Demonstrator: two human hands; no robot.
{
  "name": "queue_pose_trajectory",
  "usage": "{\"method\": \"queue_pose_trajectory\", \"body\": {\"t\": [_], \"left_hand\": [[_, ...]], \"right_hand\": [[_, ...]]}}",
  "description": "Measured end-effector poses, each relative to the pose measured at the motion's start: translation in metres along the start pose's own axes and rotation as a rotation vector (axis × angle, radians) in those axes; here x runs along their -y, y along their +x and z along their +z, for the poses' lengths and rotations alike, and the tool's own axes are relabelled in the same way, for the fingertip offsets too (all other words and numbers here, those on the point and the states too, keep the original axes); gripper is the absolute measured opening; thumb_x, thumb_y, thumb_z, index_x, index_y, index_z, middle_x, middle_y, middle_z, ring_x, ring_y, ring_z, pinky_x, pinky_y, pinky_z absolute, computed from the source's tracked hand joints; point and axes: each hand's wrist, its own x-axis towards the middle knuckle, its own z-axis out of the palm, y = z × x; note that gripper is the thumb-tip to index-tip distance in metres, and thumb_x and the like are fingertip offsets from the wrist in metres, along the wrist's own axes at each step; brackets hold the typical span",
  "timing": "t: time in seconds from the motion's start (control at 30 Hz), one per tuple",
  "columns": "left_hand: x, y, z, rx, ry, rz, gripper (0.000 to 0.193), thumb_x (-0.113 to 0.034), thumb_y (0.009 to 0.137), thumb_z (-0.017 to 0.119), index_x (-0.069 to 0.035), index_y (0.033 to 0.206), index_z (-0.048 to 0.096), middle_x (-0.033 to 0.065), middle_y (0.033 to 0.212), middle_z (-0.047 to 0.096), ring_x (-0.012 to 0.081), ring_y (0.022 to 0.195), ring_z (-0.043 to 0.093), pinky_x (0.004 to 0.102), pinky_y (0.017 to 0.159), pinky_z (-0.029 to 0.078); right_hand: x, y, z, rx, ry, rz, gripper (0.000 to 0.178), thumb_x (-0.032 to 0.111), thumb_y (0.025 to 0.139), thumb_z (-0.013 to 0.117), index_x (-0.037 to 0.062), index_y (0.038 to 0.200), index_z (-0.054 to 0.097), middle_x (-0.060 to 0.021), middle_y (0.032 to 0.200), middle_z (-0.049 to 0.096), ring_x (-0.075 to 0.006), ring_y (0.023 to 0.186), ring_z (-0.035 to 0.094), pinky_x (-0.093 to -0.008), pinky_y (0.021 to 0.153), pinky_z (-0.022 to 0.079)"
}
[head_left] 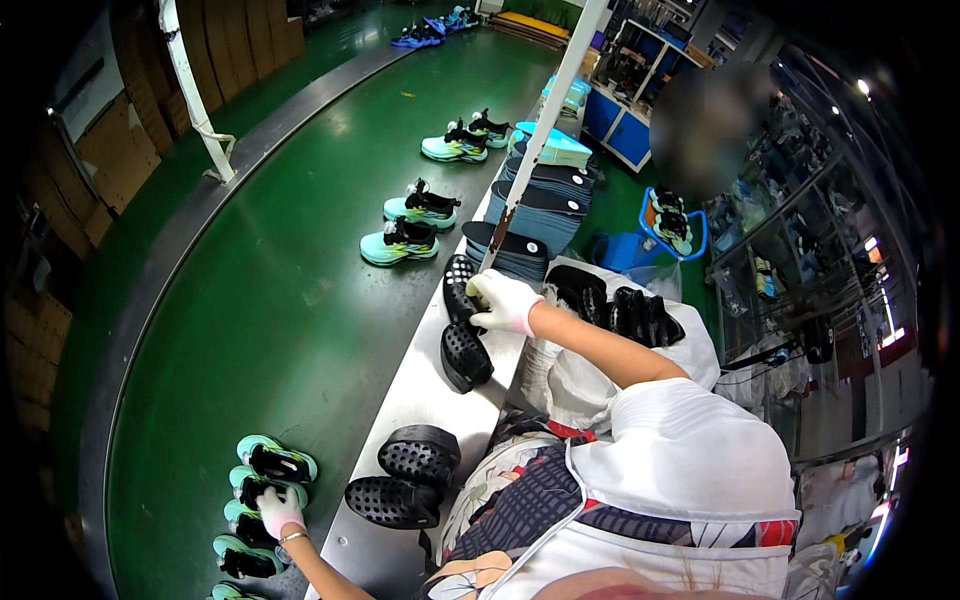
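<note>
My left hand point(281, 511), in a white glove, reaches down to a row of mint-green and black sneakers at lower left. Its fingers are closed at the opening of one sneaker point(256, 487), their tips partly hidden. Further up, my right hand point(503, 302), also gloved, has its fingers curled round a black perforated shoe-shaped form point(459, 290) on the white ledge point(400, 395). A second black form point(466, 358) touches it on the near side. Closer to me, two more perforated forms point(418, 455) lie side by side on the ledge.
Stacks of dark insoles point(535, 205) stand beyond my right hand, beside a white post point(540, 130). More sneakers point(408, 240) sit on the green surface point(250, 300). A white sack point(570, 375) with black forms is at my right; a blue basket point(672, 225) stands farther off.
</note>
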Motion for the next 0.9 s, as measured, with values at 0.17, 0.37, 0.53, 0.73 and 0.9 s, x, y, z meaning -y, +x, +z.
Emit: {"method": "queue_pose_trajectory", "body": {"t": [0.17, 0.37, 0.53, 0.73, 0.9], "left_hand": [[-0.093, 0.019, -0.058, 0.152, -0.861, 0.177, 0.041, -0.026, 0.090, 0.055, 0.004, 0.119, 0.054, 0.0037, 0.080, 0.059, 0.0084, 0.066, 0.055, 0.0237, 0.058, 0.045], [-0.220, 0.007, -0.082, 1.014, -1.561, 0.368, 0.065, -0.040, 0.090, 0.054, 0.005, 0.133, 0.035, 0.0137, 0.119, 0.054, 0.0211, 0.106, 0.055, 0.0341, 0.091, 0.045], [-0.236, 0.007, -0.068, 0.906, -1.505, 0.206, 0.054, -0.032, 0.089, 0.059, 0.002, 0.126, 0.040, 0.0097, 0.109, 0.056, 0.0188, 0.096, 0.058, 0.0331, 0.087, 0.046], [-0.278, 0.015, -0.058, 0.733, -1.497, 0.235, 0.042, -0.016, 0.084, 0.065, -0.003, 0.118, 0.046, 0.0044, 0.101, 0.056, 0.0136, 0.088, 0.056, 0.0288, 0.078, 0.047], [-0.306, 0.009, -0.072, 0.590, -1.525, 0.305, 0.041, -0.006, 0.085, 0.060, -0.003, 0.123, 0.044, 0.0041, 0.107, 0.055, 0.0138, 0.092, 0.055, 0.0282, 0.083, 0.047]], "right_hand": [[0.079, 0.012, 0.008, 0.097, 0.275, -0.247, 0.036, 0.019, 0.070, 0.067, 0.0049, 0.100, 0.053, -0.0145, 0.093, 0.053, -0.0305, 0.088, 0.055, -0.0362, 0.079, 0.046], [0.126, 0.013, 0.045, 0.231, 0.456, -0.538, 0.036, 0.016, 0.073, 0.067, 0.0070, 0.104, 0.052, -0.0128, 0.102, 0.052, -0.0305, 0.092, 0.056, -0.0355, 0.080, 0.048], [0.122, 0.010, 0.054, 0.298, 0.571, -0.352, 0.045, 0.022, 0.077, 0.065, 0.0016, 0.115, 0.049, -0.0161, 0.105, 0.052, -0.0287, 0.094, 0.056, -0.0351, 0.084, 0.046], [0.091, 0.012, 0.052, 0.190, 0.472, -0.136, 0.046, 0.039, 0.079, 0.060, -0.0001, 0.102, 0.054, -0.0213, 0.093, 0.058, -0.0368, 0.089, 0.057, -0.0412, 0.078, 0.045], [0.090, 0.026, 0.040, 0.232, 0.344, -0.158, 0.043, 0.038, 0.080, 0.058, -0.0011, 0.096, 0.052, -0.0220, 0.088, 0.057, -0.0383, 0.086, 0.056, -0.0426, 0.077, 0.045]]}}
